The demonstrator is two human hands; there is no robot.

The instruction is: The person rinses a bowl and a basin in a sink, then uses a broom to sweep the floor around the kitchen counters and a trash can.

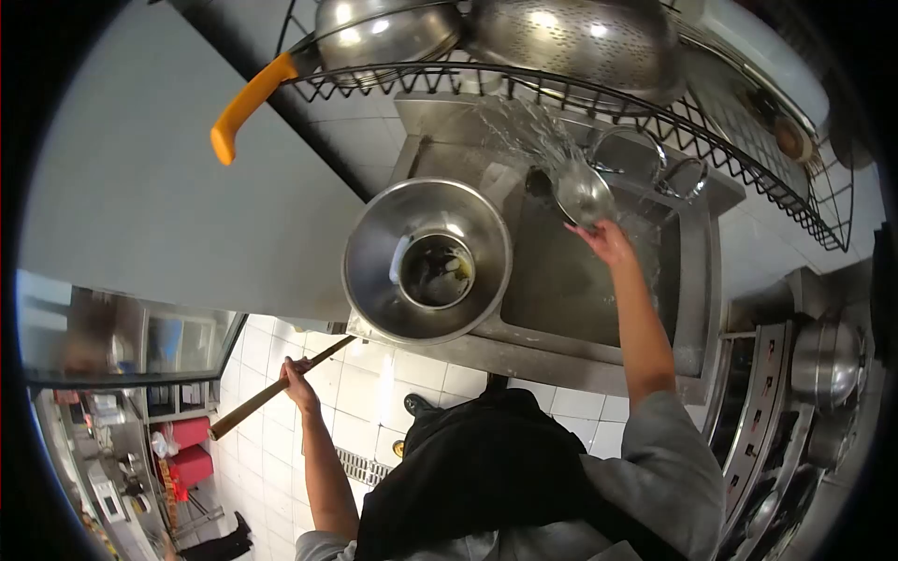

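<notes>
Black apron fills the lower view. Beyond it lies the steel sink, with a big steel bowl on its left rim. Well apart, the right hand grips a ladle under running water over the sink, and the left hand is closed round a wooden handle.

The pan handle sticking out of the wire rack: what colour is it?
The pan handle is orange; head view.
</notes>
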